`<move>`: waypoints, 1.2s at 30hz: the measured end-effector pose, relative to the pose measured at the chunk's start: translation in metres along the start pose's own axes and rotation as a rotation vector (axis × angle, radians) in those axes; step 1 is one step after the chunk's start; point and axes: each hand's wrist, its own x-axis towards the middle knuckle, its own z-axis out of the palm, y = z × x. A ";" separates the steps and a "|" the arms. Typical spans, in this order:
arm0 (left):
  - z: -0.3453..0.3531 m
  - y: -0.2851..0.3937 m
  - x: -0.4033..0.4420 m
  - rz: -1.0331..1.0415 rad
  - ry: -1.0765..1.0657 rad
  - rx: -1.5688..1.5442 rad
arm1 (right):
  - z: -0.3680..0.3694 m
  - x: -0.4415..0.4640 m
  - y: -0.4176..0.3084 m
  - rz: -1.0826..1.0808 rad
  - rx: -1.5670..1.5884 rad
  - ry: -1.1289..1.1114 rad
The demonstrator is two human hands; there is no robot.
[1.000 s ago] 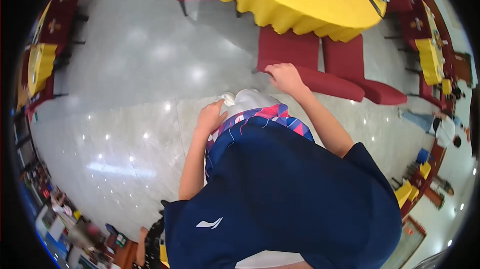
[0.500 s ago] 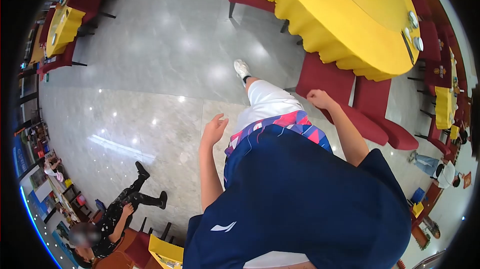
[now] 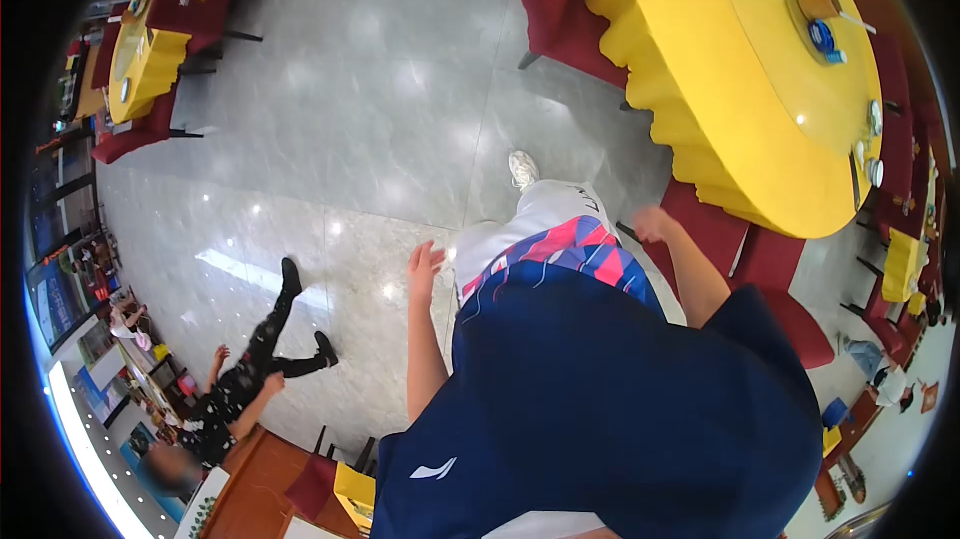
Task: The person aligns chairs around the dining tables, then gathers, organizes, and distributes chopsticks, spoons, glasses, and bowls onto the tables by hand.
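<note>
My left hand (image 3: pixel 425 271) hangs beside my white shorts (image 3: pixel 560 205), its fingers loosely apart, with nothing in it. On the other side, my right hand (image 3: pixel 655 225) is curled closed near a dark red chair (image 3: pixel 700 214), and I see no object in it. It looks slightly blurred. A navy shirt covers my body, and one white shoe (image 3: pixel 522 170) shows ahead on the floor.
A round yellow-clothed table (image 3: pixel 690 129) with dishes and dark red chairs stands at the front right. Another yellow table (image 3: pixel 150 74) is at the far left. A person in dark patterned clothes (image 3: pixel 245 384) is on my left. Grey tiled floor (image 3: pixel 370 109) stretches ahead.
I have moved forward, so the round table and chairs sit lower and further right in view. My legs have changed stride. The person on the left has shifted posture.
</note>
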 end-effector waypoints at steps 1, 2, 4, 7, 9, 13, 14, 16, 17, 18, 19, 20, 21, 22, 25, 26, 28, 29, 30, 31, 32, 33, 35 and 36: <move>-0.020 -0.024 -0.002 -0.064 0.075 0.014 | -0.048 0.014 -0.010 -0.062 -0.347 0.105; -0.041 -0.049 -0.001 -0.175 0.126 0.004 | -0.097 0.021 -0.025 0.157 0.437 0.391; -0.072 -0.079 -0.008 -0.364 0.202 -0.043 | -0.220 0.030 -0.079 0.286 0.777 0.628; -0.108 -0.114 0.001 -0.542 0.251 -0.206 | -0.374 0.054 -0.123 0.324 0.764 0.847; -0.133 -0.104 0.021 -0.484 0.183 -0.087 | -0.452 0.053 -0.163 0.265 0.913 1.075; -0.177 -0.058 0.110 -0.308 0.014 0.120 | -0.560 0.065 -0.231 0.271 0.974 1.261; -0.182 -0.045 0.131 -0.260 -0.025 0.159 | -0.577 0.072 -0.245 0.271 0.952 1.277; -0.200 -0.019 0.154 -0.177 -0.090 0.252 | -0.585 0.086 -0.269 0.601 0.343 1.337; -0.212 -0.001 0.174 -0.126 -0.124 0.307 | -0.586 0.095 -0.270 0.598 0.367 1.300; -0.225 0.020 0.215 -0.224 -0.012 0.053 | -0.586 0.106 -0.272 0.610 0.368 1.318; -0.232 0.078 0.249 -0.426 0.092 -0.235 | -0.583 0.116 -0.271 0.661 0.337 1.322; -0.246 0.108 0.291 -0.339 0.047 -0.182 | -0.583 0.119 -0.276 0.717 0.307 1.321; -0.260 0.143 0.329 -0.246 0.009 -0.156 | -0.584 0.118 -0.283 0.741 0.314 1.332; -0.276 0.174 0.368 -0.171 -0.031 -0.117 | -0.581 0.116 -0.290 0.750 0.380 1.321; -0.284 0.307 0.456 -0.052 0.029 -0.043 | -0.566 0.113 -0.301 0.769 0.528 1.352; -0.277 0.354 0.481 0.014 0.058 -0.027 | -0.567 0.113 -0.302 0.736 0.584 1.394; -0.249 0.446 0.518 0.137 0.061 0.058 | -0.569 0.116 -0.303 0.759 0.612 1.482; -0.231 0.490 0.529 0.188 0.042 0.130 | -0.573 0.118 -0.303 0.768 0.631 1.496; -0.205 0.533 0.534 0.263 -0.013 0.155 | -0.574 0.121 -0.303 0.772 0.654 1.509; -0.174 0.573 0.536 0.341 -0.066 0.180 | -0.574 0.126 -0.297 0.763 0.785 1.516; -0.139 0.610 0.536 0.426 -0.135 0.183 | -0.575 0.127 -0.293 0.770 0.807 1.534; -0.102 0.645 0.535 0.512 -0.203 0.188 | -0.574 0.127 -0.291 0.790 0.826 1.513; -0.011 0.706 0.522 0.652 -0.329 0.246 | -0.581 0.126 -0.296 0.817 0.872 1.495; 0.036 0.726 0.513 0.727 -0.414 0.281 | -0.578 0.127 -0.299 0.821 0.912 1.521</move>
